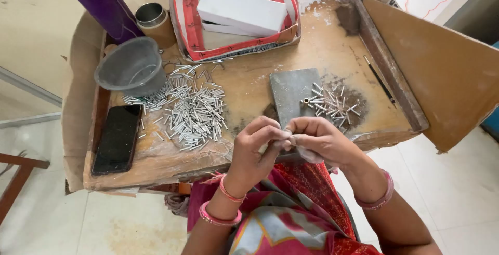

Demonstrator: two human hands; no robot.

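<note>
— Metal everywhere, isn't it? What are those slim shiny pieces?

— Short silvery tubes (188,110), thin and smooth, heaped loosely left of centre. A smaller scatter of tubes (332,102) lies right of centre, partly on a flat grey stone slab (291,94).

— And the hands?

— Both meet at lower centre, just over the near edge of the tray. The left hand (254,148) and right hand (319,141) have their fingertips pressed together, pinching a small pale piece (287,136) between them; it is too small to tell what it is. Pink bangles sit on both wrists.

— The surface?

— A worn wooden tray (332,42), scuffed and stained, with a raised rim and brown cardboard sheets propped at its left and right sides. Pale tiled floor shows below it.

— Containers?

— A translucent grey plastic bowl (131,68) at upper left; I cannot tell what is in it. Behind it, a small round metal-rimmed tin (152,16) and a purple cylinder (106,5). At top centre, a red-edged open box (234,16) holds white rectangular cartons. A black phone (117,138) lies flat at the left.
</note>
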